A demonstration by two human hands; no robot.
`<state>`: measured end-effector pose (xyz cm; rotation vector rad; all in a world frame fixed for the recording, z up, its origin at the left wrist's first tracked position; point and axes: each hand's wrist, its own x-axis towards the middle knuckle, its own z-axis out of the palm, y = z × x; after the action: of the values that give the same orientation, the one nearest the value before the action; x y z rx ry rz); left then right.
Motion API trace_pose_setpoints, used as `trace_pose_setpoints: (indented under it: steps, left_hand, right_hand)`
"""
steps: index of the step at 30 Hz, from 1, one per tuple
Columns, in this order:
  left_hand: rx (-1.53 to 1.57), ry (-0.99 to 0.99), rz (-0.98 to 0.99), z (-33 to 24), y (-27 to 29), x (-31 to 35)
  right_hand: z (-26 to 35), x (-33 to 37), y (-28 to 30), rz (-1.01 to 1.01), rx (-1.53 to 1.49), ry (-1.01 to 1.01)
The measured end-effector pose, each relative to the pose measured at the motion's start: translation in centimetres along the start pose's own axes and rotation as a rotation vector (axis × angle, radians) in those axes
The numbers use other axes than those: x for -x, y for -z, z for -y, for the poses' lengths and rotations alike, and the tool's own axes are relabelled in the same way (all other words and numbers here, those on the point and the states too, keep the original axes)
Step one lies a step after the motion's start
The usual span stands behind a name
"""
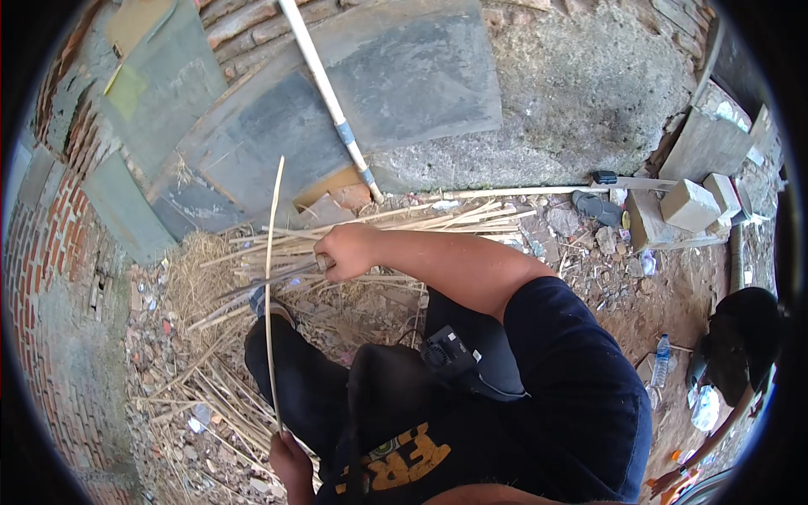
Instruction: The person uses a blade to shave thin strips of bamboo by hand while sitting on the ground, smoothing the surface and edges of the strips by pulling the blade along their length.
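Observation:
My left hand (290, 461), at the lower left, is closed around the lower end of a long, thin, pale strip (270, 337) that looks like split bamboo. The strip stands nearly upright in the picture, bowing slightly. My right hand (343, 252) is a fist around the handle of a long-bladed knife (290, 275). Its dark blade points left and crosses the strip in its upper half; whether they touch, I cannot tell. More pale strips (454, 220) lie in a bundle behind my right hand. Beside my leg is a second scatter of strips (231, 400).
Fine shavings (195, 273) heap up at the left near a brick wall (63, 244). A white pole (318, 71) leans on grey boards (412, 76). At the right are concrete blocks (690, 206), a sandal (596, 208), a water bottle (661, 362) and another person (741, 345).

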<state>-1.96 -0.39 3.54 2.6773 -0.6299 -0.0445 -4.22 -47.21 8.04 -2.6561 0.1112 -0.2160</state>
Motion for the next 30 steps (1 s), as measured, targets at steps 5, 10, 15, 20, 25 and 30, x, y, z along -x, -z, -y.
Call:
trace_pose_setpoints:
  steps: [5,10,15,20,25,30]
  left_hand:
    - [-0.045,-0.070,0.042,-0.4,-1.1,-1.2]
    - [-0.036,-0.069,0.064,0.0,-1.4,-1.1]
    - [-0.014,-0.038,0.186,-0.6,-0.4,-1.6]
    - [0.043,-0.053,0.194,0.3,-0.9,-2.2]
    - [0.053,-0.008,0.234,-0.3,-0.9,-3.0]
    - [-0.086,-0.003,0.153,0.0,-1.2,-2.1]
  right_hand:
    - [2.9,-0.2,-1.3,0.137,0.062,-0.008]
    - [-1.4,-2.2,-3.0,0.154,0.064,0.019]
    - [1.5,-1.5,-1.5,0.189,0.122,-0.015]
    - [1.1,-2.6,-2.8,0.230,0.101,-0.040]
    - [-1.3,-4.3,-2.7,0.176,0.077,-0.194]
    - [1.7,-3.7,-2.9,0.273,0.159,-0.141]
